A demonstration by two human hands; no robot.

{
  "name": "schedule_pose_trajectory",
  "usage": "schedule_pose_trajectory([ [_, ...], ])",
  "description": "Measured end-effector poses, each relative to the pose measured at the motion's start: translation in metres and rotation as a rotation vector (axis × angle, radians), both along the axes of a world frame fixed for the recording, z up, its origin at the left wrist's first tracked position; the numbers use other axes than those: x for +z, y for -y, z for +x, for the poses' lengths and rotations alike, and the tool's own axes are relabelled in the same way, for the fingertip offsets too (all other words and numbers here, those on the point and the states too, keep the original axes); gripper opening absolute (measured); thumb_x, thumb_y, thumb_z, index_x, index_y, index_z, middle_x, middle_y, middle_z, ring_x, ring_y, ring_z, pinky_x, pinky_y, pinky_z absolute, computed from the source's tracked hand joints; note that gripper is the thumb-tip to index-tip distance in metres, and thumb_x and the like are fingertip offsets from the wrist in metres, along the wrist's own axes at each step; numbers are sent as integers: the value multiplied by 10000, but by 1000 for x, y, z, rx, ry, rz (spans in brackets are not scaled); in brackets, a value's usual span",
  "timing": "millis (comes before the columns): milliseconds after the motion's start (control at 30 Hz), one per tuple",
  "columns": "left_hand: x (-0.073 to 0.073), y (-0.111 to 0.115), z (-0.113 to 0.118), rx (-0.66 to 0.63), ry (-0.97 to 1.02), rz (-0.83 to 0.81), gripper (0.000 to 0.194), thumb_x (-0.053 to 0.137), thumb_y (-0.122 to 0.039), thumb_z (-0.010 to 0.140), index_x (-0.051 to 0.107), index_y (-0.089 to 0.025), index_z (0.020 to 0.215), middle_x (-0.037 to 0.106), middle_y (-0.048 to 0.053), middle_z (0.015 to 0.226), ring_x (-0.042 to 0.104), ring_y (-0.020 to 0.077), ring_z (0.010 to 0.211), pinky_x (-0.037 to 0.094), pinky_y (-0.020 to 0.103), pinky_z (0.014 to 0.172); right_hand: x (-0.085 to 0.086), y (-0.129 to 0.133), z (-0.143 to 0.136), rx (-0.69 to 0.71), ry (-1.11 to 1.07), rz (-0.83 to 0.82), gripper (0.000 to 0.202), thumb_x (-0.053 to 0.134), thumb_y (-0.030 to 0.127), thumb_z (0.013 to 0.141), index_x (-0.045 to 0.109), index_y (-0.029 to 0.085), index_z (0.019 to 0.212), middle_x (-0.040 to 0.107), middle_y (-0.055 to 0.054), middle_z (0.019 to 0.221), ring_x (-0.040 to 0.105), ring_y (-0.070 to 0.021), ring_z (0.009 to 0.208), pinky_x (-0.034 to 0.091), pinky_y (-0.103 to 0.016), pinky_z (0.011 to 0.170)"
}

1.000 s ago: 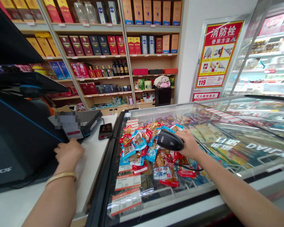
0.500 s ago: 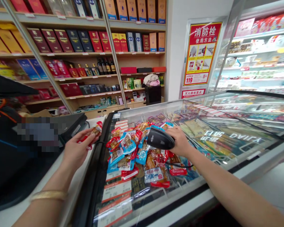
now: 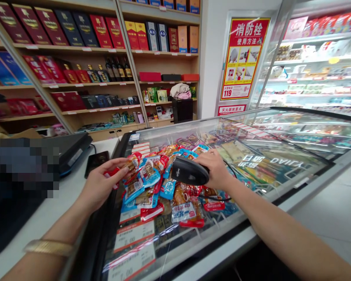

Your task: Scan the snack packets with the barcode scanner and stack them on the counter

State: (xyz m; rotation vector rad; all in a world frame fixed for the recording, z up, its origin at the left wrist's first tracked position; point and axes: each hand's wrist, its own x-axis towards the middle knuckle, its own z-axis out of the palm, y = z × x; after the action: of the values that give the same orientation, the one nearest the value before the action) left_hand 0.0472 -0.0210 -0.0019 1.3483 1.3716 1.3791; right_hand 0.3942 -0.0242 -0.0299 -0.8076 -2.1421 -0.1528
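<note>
"DAILY" was displayed in white on the glass of the freezer (image 3: 310,186), and ".00" could be read on price labels (image 3: 134,236) near its left edge. The fire-hydrant sign (image 3: 245,58) on the wall beyond the freezer was headed "消防栓 使用方法" and marked "119"; the scanner's small white lettering was too small to be read. A red-edged snack packet (image 3: 131,168), held over the freezer's left edge half a second earlier, had been brought to the pile of packets (image 3: 167,189) on the freezer's glass. It was gripped between the thumb and fingers of the left hand (image 3: 105,181). The black scanner (image 3: 190,171) was held above the freezer, over the pile, with the fingers of the right hand (image 3: 215,168) closed around it. Its rounded head was pointed toward the freezer's left side, its long axis laid roughly crosswise and tilted slightly. A phone (image 3: 97,160) was seen on the white counter (image 3: 61,207) left of the freezer.
</note>
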Motion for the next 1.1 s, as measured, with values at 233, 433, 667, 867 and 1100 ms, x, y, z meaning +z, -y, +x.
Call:
schedule_pose_trajectory([
  [233, 5, 8, 10, -18, -69, 54, 603, 926, -519, 459, 777, -204, 951, 781, 81, 914, 712, 206, 762, 601, 285, 685, 1, 2, -4, -22, 53, 5, 190, 610, 318, 806, 667, 231, 966, 717, -32, 831, 620, -195, 778, 266, -371, 826],
  [433, 10, 19, 23, 23, -220, 126, 511, 918, -467, 456, 798, -223, 890, 770, 65, 884, 692, 212, 753, 541, 228, 527, 4, 6, -9, -2, 77, 16, 187, 602, 300, 812, 656, 222, 973, 721, -28, 840, 624, -188, 791, 264, -373, 835],
  [667, 15, 10, 25, 181, 302, 9, 282, 905, -181, 532, 768, -170, 779, 740, 13, 742, 648, 103, 615, 528, 142, 516, 3, 3, -10, 21, 27, 35, 203, 597, 336, 817, 662, 216, 968, 729, -34, 834, 622, -192, 774, 266, -373, 806],
  [867, 33, 4, 18, 298, 643, -156, 212, 601, -27, 874, 717, -151, 746, 718, -6, 718, 646, 52, 572, 545, 91, 539, 0, 1, -7, -21, 25, 24, 191, 583, 341, 814, 659, 221, 943, 710, -41, 811, 607, -193, 756, 268, -369, 817],
  [1100, 37, -3, 11, 317, 769, -135, 283, 488, 39, 902, 708, -130, 842, 743, 11, 794, 695, 71, 673, 599, 125, 659, -2, 0, -6, -20, 8, -5, 220, 611, 337, 802, 654, 230, 990, 739, -44, 897, 636, -202, 800, 282, -374, 846],
])
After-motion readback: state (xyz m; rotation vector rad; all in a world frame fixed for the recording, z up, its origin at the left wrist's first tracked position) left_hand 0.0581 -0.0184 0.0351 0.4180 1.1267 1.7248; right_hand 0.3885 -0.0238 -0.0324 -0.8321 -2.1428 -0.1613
